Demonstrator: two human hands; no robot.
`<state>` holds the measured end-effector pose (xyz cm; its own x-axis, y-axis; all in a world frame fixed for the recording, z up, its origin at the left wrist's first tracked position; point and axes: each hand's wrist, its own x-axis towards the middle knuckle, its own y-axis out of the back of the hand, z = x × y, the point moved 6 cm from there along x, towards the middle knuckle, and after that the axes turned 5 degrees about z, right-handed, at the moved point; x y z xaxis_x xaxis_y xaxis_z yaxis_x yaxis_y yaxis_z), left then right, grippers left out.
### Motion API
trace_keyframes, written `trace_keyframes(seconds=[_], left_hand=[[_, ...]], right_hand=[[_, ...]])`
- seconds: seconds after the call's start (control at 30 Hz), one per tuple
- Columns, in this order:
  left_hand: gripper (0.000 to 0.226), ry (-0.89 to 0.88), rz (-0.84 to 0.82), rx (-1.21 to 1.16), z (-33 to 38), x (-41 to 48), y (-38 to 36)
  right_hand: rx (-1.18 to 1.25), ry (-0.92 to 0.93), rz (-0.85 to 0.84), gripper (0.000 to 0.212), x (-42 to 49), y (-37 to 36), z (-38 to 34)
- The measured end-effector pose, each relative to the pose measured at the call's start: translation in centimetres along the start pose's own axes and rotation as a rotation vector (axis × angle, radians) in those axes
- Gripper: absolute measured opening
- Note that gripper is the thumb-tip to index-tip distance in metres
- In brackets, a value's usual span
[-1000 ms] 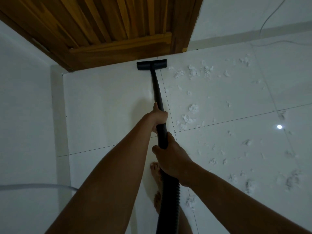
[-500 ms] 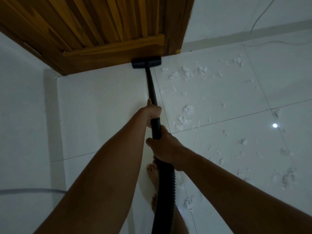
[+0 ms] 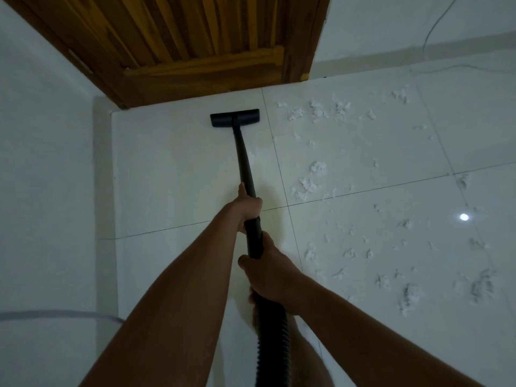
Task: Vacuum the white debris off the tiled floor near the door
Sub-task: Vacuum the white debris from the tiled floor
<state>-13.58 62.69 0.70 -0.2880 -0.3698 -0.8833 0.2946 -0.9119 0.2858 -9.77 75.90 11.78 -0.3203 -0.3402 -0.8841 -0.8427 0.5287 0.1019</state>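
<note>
While the left hand [image 3: 248, 203] is gripping the black vacuum wand [image 3: 244, 160] farther along and the right hand [image 3: 268, 272] is clasping it where the ribbed hose [image 3: 272, 344] begins, the floor nozzle [image 3: 234, 117] is resting flat on the tiled floor [image 3: 173, 169], near the wooden door [image 3: 195, 46] but apart from it. White debris [image 3: 310, 182] is lying scattered to the right of the nozzle.

vacuum [image 3: 245, 163] black, head flat on tiled floor [image 3: 167, 169] near wooden door [image 3: 195, 37] | white debris [image 3: 317, 168] scattered to right
</note>
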Motion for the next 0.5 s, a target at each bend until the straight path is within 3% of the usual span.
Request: trace_keyframes(seconds=[0.17, 0.5], left_hand=[[0.077, -0.007, 0.002, -0.008, -3.2, -1.4, -2.3], [0.078, 0.005, 0.029, 0.009, -9.7, -6.8, -7.9]], right_hand=[[-0.103, 0.045, 0.037, 0.063, -1.5, -0.1, 3.8], [-0.003, -0.007, -0.06, 0.061, -5.9, -0.6, 12.7]])
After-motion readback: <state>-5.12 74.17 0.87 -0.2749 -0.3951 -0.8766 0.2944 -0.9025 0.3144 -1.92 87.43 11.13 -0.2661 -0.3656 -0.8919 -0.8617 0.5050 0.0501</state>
